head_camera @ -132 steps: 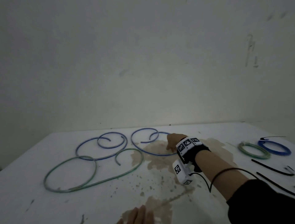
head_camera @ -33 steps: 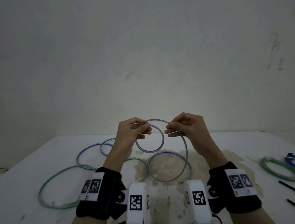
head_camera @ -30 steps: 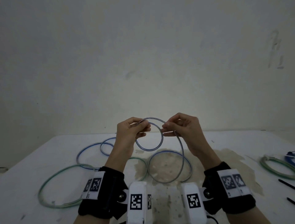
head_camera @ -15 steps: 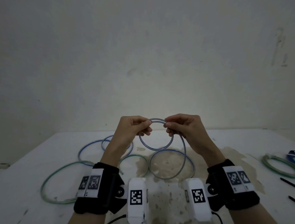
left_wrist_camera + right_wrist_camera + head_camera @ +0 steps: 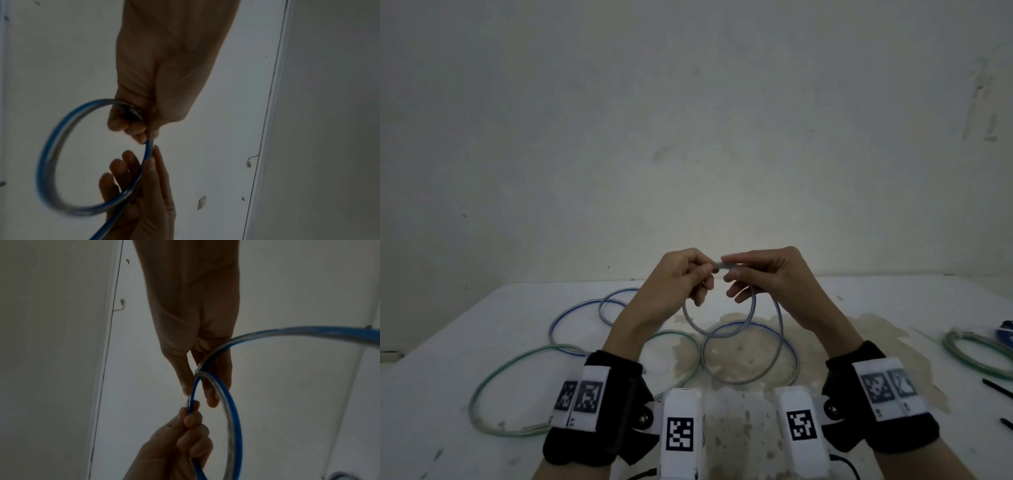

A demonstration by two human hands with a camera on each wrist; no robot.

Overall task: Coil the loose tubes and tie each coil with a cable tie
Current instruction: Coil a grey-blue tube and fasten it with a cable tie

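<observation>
I hold a clear-blue tube [image 5: 722, 330] in the air above the white table [image 5: 482, 308]. My left hand [image 5: 709, 270] pinches the top of a small loop of it. My right hand [image 5: 730, 268] pinches the same stretch right beside it, fingertips nearly touching. The rest of the tube hangs down in a larger loop [image 5: 751, 378] onto the table. In the left wrist view the left hand [image 5: 147, 134] grips the blue tube [image 5: 46, 162], blurred. In the right wrist view the right hand [image 5: 196, 389] pinches the tube [image 5: 233, 410], two strands crossing at its fingers.
Another loose blue tube [image 5: 571, 310] and a loose green tube [image 5: 517, 361] lie on the left of the table. A green coil [image 5: 969, 351] and a blue coil [image 5: 1007, 332] lie at the right edge, with black cable ties [image 5: 996, 387] near them. A bare wall stands behind.
My hands have come closer together at the top of the loop, and the small loop now hangs lower beneath them. The tube's lower loop has shifted slightly on the table.
</observation>
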